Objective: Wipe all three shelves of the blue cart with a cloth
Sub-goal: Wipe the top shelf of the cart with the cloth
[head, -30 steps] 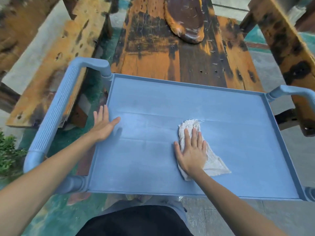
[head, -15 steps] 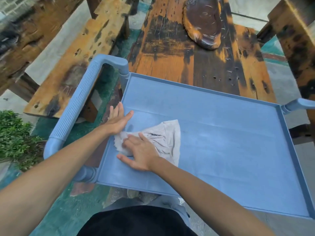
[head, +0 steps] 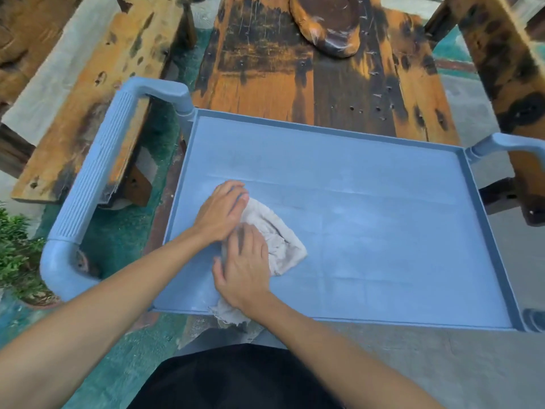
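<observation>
Pale grey-white, frayed woven cloth (head: 274,243) lies rumpled on the near-left part of the top shelf of the blue plastic cart (head: 383,231), one ragged corner hanging over the near rim. The right hand (head: 244,270) lies palm-down on it, fingers fairly straight and pressed flat rather than curled round anything. The left hand (head: 221,214) sits just beyond, touching the right hand, its fingertips over the cloth's far edge; whether they pinch the fabric or only press on it cannot be told.

Such a rag looks light, limp and easily bunched, so it will likely fold under itself if pushed by one edge. Spreading it and bearing down through a flat palm in the middle should keep it gliding. The shelf surface looks smooth and hard, with a raised lip, so the cloth should slide readily, though dust may gather against the rim and in the corners.

Beyond the cart stands a weathered orange-and-black wooden table (head: 295,69), with a ribbed blue handle (head: 97,172) on the cart's left.
</observation>
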Demonstrator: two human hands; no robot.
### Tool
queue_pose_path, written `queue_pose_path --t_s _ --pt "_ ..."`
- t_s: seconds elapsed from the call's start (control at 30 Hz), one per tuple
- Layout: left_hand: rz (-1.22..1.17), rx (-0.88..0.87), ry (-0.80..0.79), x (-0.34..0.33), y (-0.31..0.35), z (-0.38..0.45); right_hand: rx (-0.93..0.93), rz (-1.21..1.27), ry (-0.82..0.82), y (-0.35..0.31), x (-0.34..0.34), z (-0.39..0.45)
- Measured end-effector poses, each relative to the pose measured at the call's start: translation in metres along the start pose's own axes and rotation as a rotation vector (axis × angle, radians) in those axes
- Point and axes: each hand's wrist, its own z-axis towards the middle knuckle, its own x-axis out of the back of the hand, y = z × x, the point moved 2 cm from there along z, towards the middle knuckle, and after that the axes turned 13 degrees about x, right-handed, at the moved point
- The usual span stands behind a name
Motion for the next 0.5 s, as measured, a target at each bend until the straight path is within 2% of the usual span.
queue_pose_path --t_s 0.03,0.1,0.3,0.5 --pt "-0.017 0.005 -0.025 -0.008 0.01 0.0 -0.047 -0.013 -0.059 0.002 -0.007 -0.003" --pt "-0.006 0.043 -0.043 -0.016 0.017 0.0 -0.007 -0.054 -0.077 0.004 -0.017 -0.01" --pt "0.229 -0.055 -0.133 -0.051 0.054 0.009 0.116 -0.052 0.027 0.06 -0.009 -0.045" --pt "0.159 -0.201 -0.242 -0.092 0.093 0.009 0.197 -0.094 0.029 0.131 0.011 -0.089"
